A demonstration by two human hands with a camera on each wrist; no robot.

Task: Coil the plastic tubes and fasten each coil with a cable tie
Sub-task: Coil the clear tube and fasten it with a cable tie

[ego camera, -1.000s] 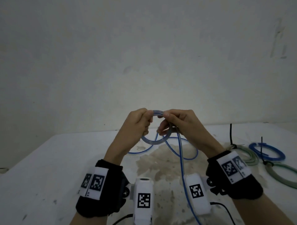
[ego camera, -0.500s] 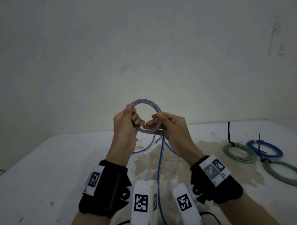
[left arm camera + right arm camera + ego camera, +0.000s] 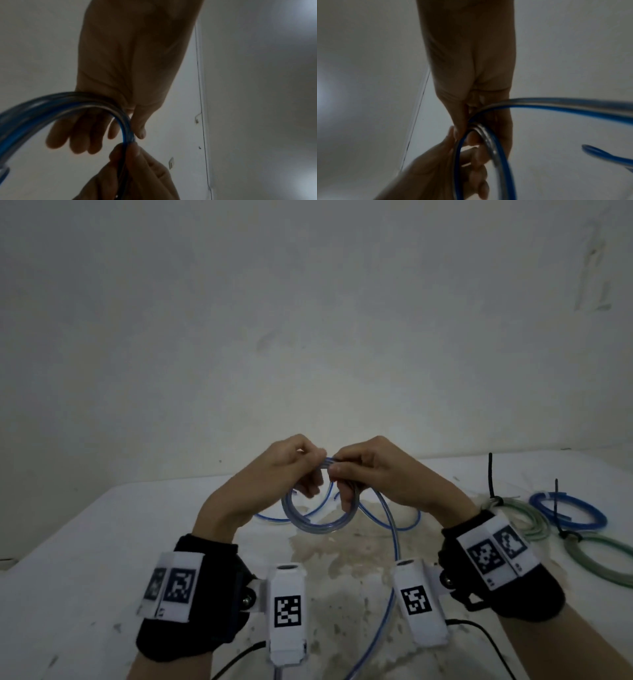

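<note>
Both hands are holding a small coil (image 3: 318, 517) of clear, blue-striped tube above the counter (image 3: 85, 542). The left hand (image 3: 274, 474) is pinching the coil's top between thumb and fingers (image 3: 82, 136); the right hand (image 3: 380, 474) is pinching the same spot just beside it, fingers curled around the strands. The coil is hanging below the hands, and the loose tube (image 3: 394, 542) is trailing down across the counter toward the person. Three tied coils are lying at the right: a green coil (image 3: 534, 518), a blue coil (image 3: 568, 508) and another green coil (image 3: 599, 563), each with a black tie (image 3: 491, 474).
</note>
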